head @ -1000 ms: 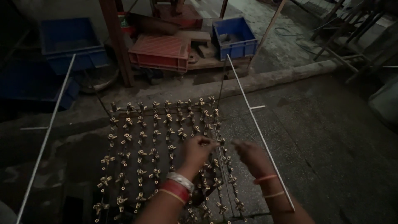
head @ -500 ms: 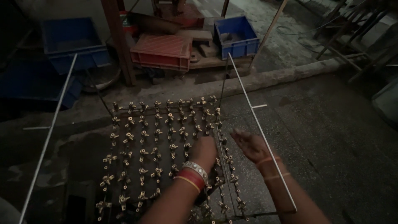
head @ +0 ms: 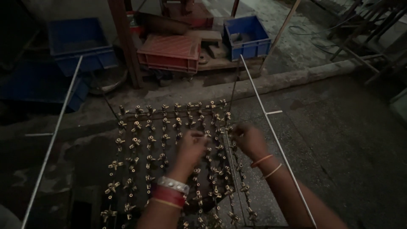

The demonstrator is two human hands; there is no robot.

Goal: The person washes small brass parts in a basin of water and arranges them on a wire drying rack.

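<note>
Left hand (head: 191, 146) and right hand (head: 248, 139), fingers curled, grip unclear, on wire rack (head: 127, 111) of shiny brass fittings (head: 136, 125).

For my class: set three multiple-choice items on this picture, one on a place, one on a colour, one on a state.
1. Where does the red crate stand?
A. beyond the rack
B. on the rack
C. right of the long rod

2. What colour is the bin right of the red crate?
A. green
B. blue
C. white

3. How are the hands placed?
A. hanging at the sides
B. gripping the rod
C. both over the rack

Answers: A, it sits past the rack of brass fittings; B, its walls are blue; C, left hand and right hand reach among the fittings.
</note>
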